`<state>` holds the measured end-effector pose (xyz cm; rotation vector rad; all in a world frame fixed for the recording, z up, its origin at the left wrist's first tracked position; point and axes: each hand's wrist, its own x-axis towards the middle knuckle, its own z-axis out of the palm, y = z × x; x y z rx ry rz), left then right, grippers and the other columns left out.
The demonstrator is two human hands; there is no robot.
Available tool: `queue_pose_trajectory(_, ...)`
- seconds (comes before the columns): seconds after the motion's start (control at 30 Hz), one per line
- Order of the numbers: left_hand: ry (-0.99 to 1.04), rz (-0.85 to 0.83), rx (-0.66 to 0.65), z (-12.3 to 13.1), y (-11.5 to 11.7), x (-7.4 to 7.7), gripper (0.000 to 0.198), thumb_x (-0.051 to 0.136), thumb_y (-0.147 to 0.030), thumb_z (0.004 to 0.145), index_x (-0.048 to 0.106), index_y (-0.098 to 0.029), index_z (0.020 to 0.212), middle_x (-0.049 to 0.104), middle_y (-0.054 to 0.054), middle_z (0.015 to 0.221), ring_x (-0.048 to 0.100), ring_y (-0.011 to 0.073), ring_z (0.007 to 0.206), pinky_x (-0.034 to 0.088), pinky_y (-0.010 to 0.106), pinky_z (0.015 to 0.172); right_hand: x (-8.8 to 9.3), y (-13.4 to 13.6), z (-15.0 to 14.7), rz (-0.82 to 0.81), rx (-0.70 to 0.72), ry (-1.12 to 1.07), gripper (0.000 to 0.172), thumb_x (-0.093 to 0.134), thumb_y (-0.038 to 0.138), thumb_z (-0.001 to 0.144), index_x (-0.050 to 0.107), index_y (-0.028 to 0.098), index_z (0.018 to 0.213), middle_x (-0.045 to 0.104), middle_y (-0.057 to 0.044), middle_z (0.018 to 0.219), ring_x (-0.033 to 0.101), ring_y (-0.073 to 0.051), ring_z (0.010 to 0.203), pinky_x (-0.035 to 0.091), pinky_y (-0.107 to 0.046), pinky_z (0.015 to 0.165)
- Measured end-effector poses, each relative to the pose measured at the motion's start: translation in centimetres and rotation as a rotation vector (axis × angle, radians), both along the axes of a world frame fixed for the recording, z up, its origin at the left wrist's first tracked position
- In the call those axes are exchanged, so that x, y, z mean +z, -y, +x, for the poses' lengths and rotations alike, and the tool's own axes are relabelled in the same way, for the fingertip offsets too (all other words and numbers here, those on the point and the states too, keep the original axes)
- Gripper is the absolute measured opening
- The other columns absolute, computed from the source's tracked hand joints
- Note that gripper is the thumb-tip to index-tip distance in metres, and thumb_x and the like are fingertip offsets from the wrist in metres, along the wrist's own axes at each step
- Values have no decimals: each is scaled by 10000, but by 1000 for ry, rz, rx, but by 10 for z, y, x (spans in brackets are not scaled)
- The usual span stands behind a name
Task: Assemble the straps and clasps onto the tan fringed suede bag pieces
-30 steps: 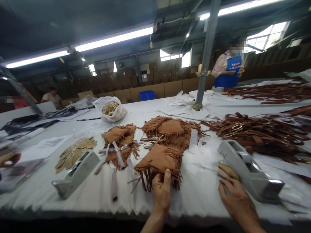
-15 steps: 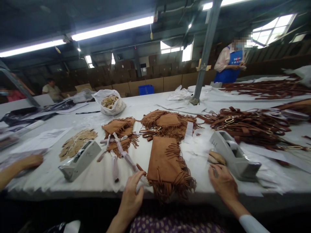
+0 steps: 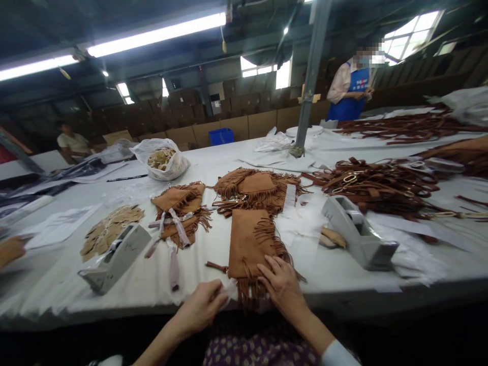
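Note:
A brown fringed suede-like bag [image 3: 247,239] lies flat in front of me at the table's near edge. My right hand [image 3: 282,284] rests on its lower right part, fingers spread over the fringe. At the bag's lower left corner, my left hand [image 3: 206,302] pinches a thin whitish wrapping [image 3: 229,288]; whether it is film or tissue I cannot tell. A bare brown pull [image 3: 216,266] sticks out from the bag's left side above that hand. Further left, pale-wrapped strips [image 3: 174,269] lie by another fringed bag [image 3: 179,198].
Grey tape dispensers stand left [image 3: 114,259] and right [image 3: 360,234], with a tan-and-dark object [image 3: 332,238] beside the right one. Beyond are brown straps [image 3: 377,185], more fringed bags [image 3: 259,185], tan cut pieces [image 3: 110,231] and a filled plastic bag [image 3: 162,158]. Another person's hand [image 3: 11,251] shows far left.
My right hand has left the tan-and-dark object and come onto the bag. My left hand now pinches the whitish wrapping. The wrapped strip near it has gone; a bare pull shows there.

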<state>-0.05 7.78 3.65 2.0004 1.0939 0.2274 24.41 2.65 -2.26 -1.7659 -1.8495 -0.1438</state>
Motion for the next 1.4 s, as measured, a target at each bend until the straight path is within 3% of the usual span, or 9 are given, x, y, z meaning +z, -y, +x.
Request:
queue_pose_trajectory(0.13,411,-726,256,7,22,-23,271,540,-439,842,480,-179,794,568,-25,560,390,62,330,267,180,370,5,-19,9,-31,-32,-53,265,507,247,889,664,221,1100,641,-100,1168,523,-287,1086,415,-465,921)
queue_pose_trajectory(0.33,858,-1087,449,31,40,-38,243,723,-232,743,530,-146,864,670,58,740,628,129,594,506,251,606,18,1,-1,79,11,-186,322,539,269,851,641,165,1138,592,-141,1252,475,-316,1198,319,-535,1030)
queue_pose_trajectory(0.43,971,-1134,484,44,42,-38,200,705,-131,748,568,-124,893,678,73,820,652,135,683,527,287,728,22,41,-24,93,4,-447,302,523,353,860,679,179,1052,663,-131,1114,548,-295,1114,370,-472,1005)
queue_pose_trajectory(0.5,1006,-1120,517,54,43,-38,168,672,-127,780,582,-114,921,679,76,806,653,134,681,525,261,713,19,66,-43,-102,-5,-753,343,471,429,885,692,193,1000,700,-114,976,626,-263,962,467,-391,882)
queue_pose_trajectory(0.57,1003,-1071,581,63,43,-38,129,626,-173,833,590,-101,933,677,77,754,650,131,642,514,223,647,11,81,-60,-357,35,-1058,461,461,508,875,629,171,1141,709,-107,920,656,-248,873,502,-345,785)
queue_pose_trajectory(0.7,951,-946,678,76,40,-38,184,560,-279,889,595,-99,891,679,81,698,647,139,581,505,219,585,-9,85,-83,-510,50,-1355,858,605,572,757,321,67,1389,700,-81,796,651,-221,734,493,-297,640)
queue_pose_trajectory(0.8,921,-917,711,79,30,-32,228,531,-317,904,594,-100,882,683,93,702,649,153,565,505,236,560,-14,84,-95,-554,62,-1499,867,641,604,702,360,74,1329,646,-17,651,598,-168,561,449,-256,507)
queue_pose_trajectory(1.03,914,-978,873,82,-2,-22,249,456,-252,940,568,-89,789,643,68,608,629,145,495,516,257,559,10,101,-103,-743,29,-1710,678,548,736,691,492,170,1061,462,102,458,269,-41,278,234,-170,297)
queue_pose_trajectory(1.4,994,-1125,884,82,-8,-34,221,438,-185,929,545,-113,750,648,55,631,622,138,503,549,290,609,18,121,-93,-827,91,-1612,699,493,783,693,501,155,1001,375,128,385,190,-38,279,113,-177,290)
